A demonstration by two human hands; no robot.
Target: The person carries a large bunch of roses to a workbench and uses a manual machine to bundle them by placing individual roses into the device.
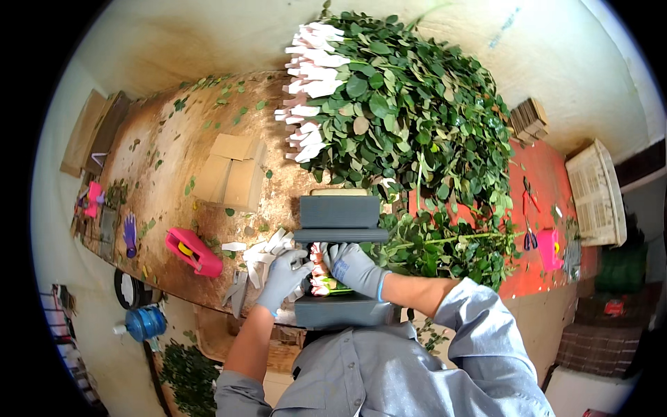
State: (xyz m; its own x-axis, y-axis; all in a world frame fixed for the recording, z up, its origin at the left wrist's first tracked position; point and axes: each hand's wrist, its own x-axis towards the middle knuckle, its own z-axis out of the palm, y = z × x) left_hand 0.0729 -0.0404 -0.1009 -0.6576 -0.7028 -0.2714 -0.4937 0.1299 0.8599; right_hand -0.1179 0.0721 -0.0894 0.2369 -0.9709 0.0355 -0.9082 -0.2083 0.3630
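My gloved left hand [284, 276] is at the flower heads, fingers bent; what it holds cannot be made out. My gloved right hand [354, 266] rests on the row of pink-white roses [322, 284], its fingers over the heads and upper stems. The roses lie between two ribbed grey pads [340, 212], heads to the left. White paper or foam strips [260, 255] lie loose beside my left hand. Behind the pads is a large heap of leafy rose stems [417, 114], many with white-wrapped heads [315, 68]. More leafy stems [437, 245] lie to the right.
A cardboard box [232, 172] and a pink tape dispenser [194, 253] stand on the left. A purple glove [130, 234] lies farther left. On the red surface are red-handled pliers or cutters [530, 197], scissors [530, 238] and another pink dispenser [550, 250], with a white crate [596, 195] beyond.
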